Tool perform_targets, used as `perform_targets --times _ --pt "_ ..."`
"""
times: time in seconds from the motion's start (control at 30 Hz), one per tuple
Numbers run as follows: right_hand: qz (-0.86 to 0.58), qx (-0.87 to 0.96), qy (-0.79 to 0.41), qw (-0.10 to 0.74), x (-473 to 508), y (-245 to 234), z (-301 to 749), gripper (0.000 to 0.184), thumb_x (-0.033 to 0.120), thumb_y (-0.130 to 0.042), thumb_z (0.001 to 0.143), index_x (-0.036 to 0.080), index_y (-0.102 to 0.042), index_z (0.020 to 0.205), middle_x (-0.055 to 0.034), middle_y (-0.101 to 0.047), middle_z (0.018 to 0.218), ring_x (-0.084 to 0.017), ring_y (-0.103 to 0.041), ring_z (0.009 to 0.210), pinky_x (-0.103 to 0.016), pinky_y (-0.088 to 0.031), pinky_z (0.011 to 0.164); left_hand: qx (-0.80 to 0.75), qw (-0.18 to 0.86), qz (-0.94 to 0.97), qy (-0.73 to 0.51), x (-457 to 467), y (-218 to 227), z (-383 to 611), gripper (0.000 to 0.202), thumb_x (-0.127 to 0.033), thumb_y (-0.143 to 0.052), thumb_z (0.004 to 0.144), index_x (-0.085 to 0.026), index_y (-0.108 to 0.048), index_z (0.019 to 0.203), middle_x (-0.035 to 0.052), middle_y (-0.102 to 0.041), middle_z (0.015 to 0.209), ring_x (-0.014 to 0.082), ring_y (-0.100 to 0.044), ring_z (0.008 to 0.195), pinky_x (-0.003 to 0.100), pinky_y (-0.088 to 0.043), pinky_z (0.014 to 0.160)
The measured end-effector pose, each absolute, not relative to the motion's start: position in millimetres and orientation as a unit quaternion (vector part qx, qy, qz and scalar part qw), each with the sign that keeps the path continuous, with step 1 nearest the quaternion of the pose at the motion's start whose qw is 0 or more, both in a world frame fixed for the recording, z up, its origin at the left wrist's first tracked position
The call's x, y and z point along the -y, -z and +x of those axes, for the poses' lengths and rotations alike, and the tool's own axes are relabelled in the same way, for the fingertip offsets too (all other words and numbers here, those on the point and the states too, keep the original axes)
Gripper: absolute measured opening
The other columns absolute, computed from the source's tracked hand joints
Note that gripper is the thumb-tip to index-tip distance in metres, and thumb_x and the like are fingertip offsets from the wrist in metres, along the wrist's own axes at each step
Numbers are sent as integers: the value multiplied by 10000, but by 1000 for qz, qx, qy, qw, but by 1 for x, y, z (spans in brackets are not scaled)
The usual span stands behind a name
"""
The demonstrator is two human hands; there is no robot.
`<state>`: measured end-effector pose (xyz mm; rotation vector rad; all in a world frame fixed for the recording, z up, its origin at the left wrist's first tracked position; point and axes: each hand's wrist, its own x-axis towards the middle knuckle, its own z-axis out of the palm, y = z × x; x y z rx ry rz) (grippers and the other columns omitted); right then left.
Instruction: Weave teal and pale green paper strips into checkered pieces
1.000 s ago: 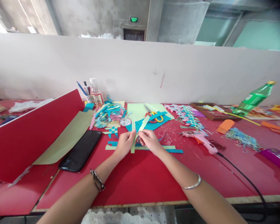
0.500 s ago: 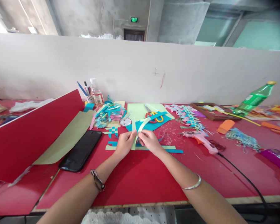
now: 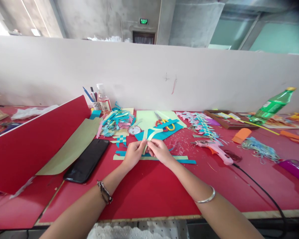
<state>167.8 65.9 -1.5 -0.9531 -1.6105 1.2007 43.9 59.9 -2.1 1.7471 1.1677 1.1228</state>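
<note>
Fingers [image 3: 143, 143] of the left hand [image 3: 133, 154] and of the right hand [image 3: 161, 152] are pinched together on pale green paper [image 3: 153, 132], which is held above the worktop [image 3: 241, 191] with two ends spread away from the hands; whether one folded strip or two is gripped cannot be told. Blue and pale green strips [image 3: 183, 157] are laid crosswise below. Scissors [image 3: 173, 127] are seen beyond, and a pink glue gun [image 3: 215, 148] is placed to the right.
</note>
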Motion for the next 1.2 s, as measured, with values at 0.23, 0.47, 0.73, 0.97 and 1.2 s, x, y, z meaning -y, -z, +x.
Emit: perform_targets --times 0.23,0.47,0.73,0.97,1.2 --pt "-387 629 -479 475 -66 -1 169 312 327 -411 755 174 -382 485 66 -365 362 -47 -311 344 -179 -247 363 -486 352 663 -447 -61 1 44 467 -468 -305 781 -137 -475 499 -37 -402 429 67 -344 405 186 -259 407" --pt "-383 644 -482 454 -64 -5 169 306 387 -409 748 173 -426 530 58 -403 392 -55 -348 354 -186 -252 359 -458 326 716 -415 -58 3 43 497 -443 -271 799 -135 -523 503 -6 -487 455 89 -434 444 191 -324 460" --pt "-376 647 -483 455 -63 -3 168 294 345 -402 750 170 -429 516 64 -393 375 -49 -338 347 -183 -252 365 -474 345 679 -442 -58 4 46 472 -458 -295 786 -140 -483 491 -12 -484 455 89 -443 441 191 -323 449" --pt "-386 628 -489 467 -66 0 169 307 308 -401 757 170 -395 484 67 -370 351 -44 -299 329 -179 -229 351 -492 385 619 -476 -61 1 44 469 -477 -286 783 -143 -455 500 -44 -386 401 64 -335 376 190 -272 407" --pt "-362 647 -498 450 -65 -2 168 258 347 -420 753 170 -438 567 74 -376 396 -46 -320 357 -174 -243 361 -476 377 641 -470 -60 1 44 422 -444 -326 780 -142 -441 509 -44 -373 430 60 -315 406 184 -251 412"
